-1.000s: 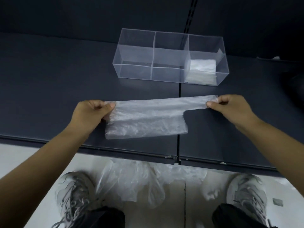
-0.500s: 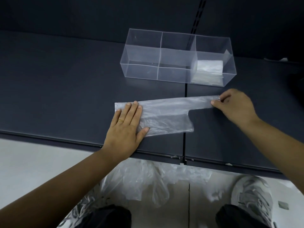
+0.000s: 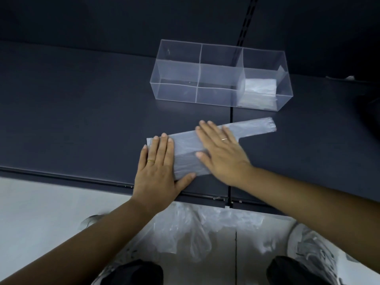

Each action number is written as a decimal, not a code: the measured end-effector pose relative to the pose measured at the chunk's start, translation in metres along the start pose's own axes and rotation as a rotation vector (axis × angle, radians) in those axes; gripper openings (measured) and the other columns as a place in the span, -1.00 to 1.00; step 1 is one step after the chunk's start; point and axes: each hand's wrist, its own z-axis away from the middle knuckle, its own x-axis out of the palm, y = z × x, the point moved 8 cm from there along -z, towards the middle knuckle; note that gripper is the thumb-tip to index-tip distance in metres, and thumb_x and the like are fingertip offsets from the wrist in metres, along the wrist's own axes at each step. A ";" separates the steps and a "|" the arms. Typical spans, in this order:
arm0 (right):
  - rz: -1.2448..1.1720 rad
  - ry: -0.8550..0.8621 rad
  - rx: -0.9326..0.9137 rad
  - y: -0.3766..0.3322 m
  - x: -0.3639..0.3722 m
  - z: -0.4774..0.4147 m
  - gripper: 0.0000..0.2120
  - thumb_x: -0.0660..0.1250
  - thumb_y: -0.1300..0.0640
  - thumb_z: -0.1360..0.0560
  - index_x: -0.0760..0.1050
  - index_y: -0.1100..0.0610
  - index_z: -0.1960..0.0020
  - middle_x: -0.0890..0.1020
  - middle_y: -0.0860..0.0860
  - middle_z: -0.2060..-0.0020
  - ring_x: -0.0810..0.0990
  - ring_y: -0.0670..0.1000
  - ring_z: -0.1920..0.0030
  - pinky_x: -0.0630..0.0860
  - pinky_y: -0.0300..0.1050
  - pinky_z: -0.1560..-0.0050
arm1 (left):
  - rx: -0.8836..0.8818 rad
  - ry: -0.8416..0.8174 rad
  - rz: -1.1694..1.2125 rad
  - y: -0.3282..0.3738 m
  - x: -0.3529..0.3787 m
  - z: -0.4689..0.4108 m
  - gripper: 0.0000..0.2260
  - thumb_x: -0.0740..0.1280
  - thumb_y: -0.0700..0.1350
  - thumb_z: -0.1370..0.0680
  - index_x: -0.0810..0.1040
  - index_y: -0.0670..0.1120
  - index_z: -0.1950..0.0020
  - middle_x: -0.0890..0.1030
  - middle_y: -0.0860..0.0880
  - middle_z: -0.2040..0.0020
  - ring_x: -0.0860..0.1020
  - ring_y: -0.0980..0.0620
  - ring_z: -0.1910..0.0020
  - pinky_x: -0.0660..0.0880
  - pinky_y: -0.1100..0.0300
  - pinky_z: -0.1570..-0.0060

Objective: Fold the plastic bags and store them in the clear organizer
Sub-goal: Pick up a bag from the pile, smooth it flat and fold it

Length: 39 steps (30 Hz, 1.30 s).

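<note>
A translucent plastic bag (image 3: 186,159), folded lengthwise into a strip, lies flat on the dark table (image 3: 82,120) near its front edge. Its handle end (image 3: 261,126) sticks out to the right. My left hand (image 3: 159,169) presses flat on the bag's left end, fingers straight. My right hand (image 3: 222,153) lies flat across the bag's middle, fingers straight and spread. Behind them stands the clear organizer (image 3: 176,87) with three compartments. Its right compartment holds folded bags (image 3: 259,89); the left and middle ones show nothing inside.
A heap of loose plastic bags (image 3: 191,231) lies on the pale floor below the table edge, between my shoes. A seam (image 3: 230,153) divides the tabletop into two panels. A dark wall stands behind the organizer.
My right hand let go of the bag's handle end and moved left to press flat on the bag's middle. My left hand stays flat on the left end.
</note>
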 end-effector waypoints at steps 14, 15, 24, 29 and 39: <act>-0.282 0.158 -0.056 0.056 -0.053 0.067 -0.73 0.47 0.01 -0.39 0.58 0.08 -0.04 0.49 0.01 -0.08 0.46 0.03 -0.13 0.35 -0.03 -0.18 | 0.219 0.117 0.233 -0.017 -0.029 0.025 -0.24 0.07 0.32 -0.51 0.16 -0.19 -0.53 0.16 -0.12 -0.54 0.08 -0.04 -0.54 -0.03 0.03 -0.50; -0.263 0.113 -0.077 0.050 -0.049 0.069 -0.77 0.52 0.07 -0.36 0.60 0.09 0.02 0.51 0.01 -0.03 0.49 0.05 -0.05 0.39 0.00 -0.10 | 0.283 0.128 0.251 -0.004 -0.032 0.028 -0.31 0.11 0.26 -0.53 0.28 -0.20 -0.49 0.27 -0.12 -0.50 0.20 -0.06 -0.50 0.06 0.01 -0.48; -0.248 0.021 0.025 0.047 -0.040 0.068 -0.93 0.32 0.25 -0.54 0.53 0.16 0.13 0.51 0.04 0.08 0.46 0.07 0.03 0.36 -0.04 -0.07 | 0.254 0.113 0.263 0.018 -0.022 0.030 -0.46 0.46 0.04 -0.45 0.50 -0.22 -0.33 0.52 -0.11 -0.33 0.48 -0.09 -0.31 0.31 0.08 -0.36; -0.590 -0.146 0.118 0.048 -0.042 0.087 -0.83 0.23 0.19 -0.59 0.41 0.02 0.17 0.43 -0.11 0.11 0.43 -0.14 0.07 0.35 -0.28 -0.02 | 0.268 0.245 0.289 0.023 -0.029 0.028 -0.59 0.36 0.08 -0.50 0.63 -0.21 -0.17 0.64 -0.09 -0.14 0.60 -0.09 -0.11 0.46 0.08 -0.22; -0.164 0.022 -0.047 0.020 -0.067 0.102 -0.19 0.40 -0.32 -0.23 0.24 -0.09 -0.39 0.12 -0.13 -0.48 0.05 -0.13 -0.44 -0.13 -0.16 -0.44 | 0.331 0.342 0.263 0.035 -0.044 0.043 -0.81 0.31 -0.18 -0.50 0.70 -0.17 0.01 0.70 -0.07 0.04 0.67 -0.04 0.10 0.57 0.13 0.03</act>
